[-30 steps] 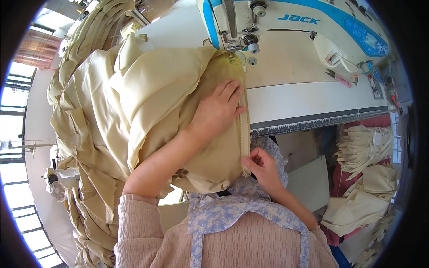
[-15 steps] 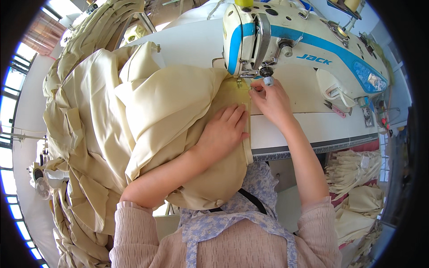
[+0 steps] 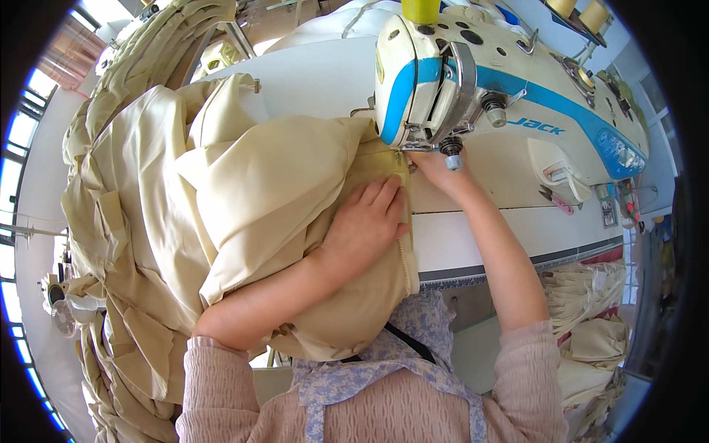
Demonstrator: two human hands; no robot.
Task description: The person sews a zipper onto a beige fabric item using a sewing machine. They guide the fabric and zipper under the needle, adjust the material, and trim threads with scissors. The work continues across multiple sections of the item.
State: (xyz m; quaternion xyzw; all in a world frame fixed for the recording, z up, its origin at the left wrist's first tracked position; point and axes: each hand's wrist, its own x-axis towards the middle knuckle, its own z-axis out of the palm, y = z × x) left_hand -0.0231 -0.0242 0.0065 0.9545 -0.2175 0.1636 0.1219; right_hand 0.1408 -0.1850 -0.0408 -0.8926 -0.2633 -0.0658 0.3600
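"Where is the tan cloth (image 3: 258, 177)?"

"It is in a big puffy heap on the left part of the white bench (image 3: 473, 238). It hangs over the near edge, by the person's blue and white apron (image 3: 347, 384). Its far right corner is right by the low end of the sewing machine (image 3: 415, 48)"

"What is the left hand (image 3: 367, 221) doing?"

"It lies palm down on the cloth, close to the right edge. Its grip is loose and flat, with no pinch on anything. A line of little teeth (image 3: 404, 255) runs along the edge there"

"And the right hand (image 3: 442, 174)?"

"It is reaching far, just right of that corner. The machine hides its fingers, so I can't tell if its grip has hold of something"

"What else is near?"

"Small pink snips (image 3: 560, 201) lie on the bench to the right, and a dark ruler strip (image 3: 532, 264) goes along the near edge"
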